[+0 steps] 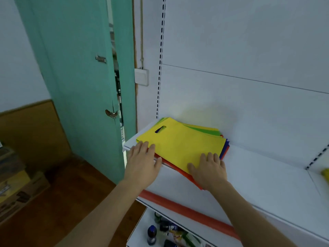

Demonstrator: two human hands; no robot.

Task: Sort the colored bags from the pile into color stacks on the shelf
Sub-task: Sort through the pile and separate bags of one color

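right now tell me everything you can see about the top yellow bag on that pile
The yellow bag lies flat on top of the pile on the white shelf, turned at an angle to the shelf's front edge. It looks like thin matte fabric, with one die-cut oval handle hole near its far left end. The right hand rests flat on its near corner; the left hand touches its left edge. Green, red and blue bag edges show beneath it.

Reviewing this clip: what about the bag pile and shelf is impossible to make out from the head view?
- How many bags are in the pile: the yellow bag on top covers them; only green, red and blue edges peek out.
- Near corner of the pile: hidden under the right hand.
- Left edge: partly covered by the left hand.
- Yellow thing at far right: cut off by the frame edge.
- Bottles on the lower shelf: labels too blurred to read.
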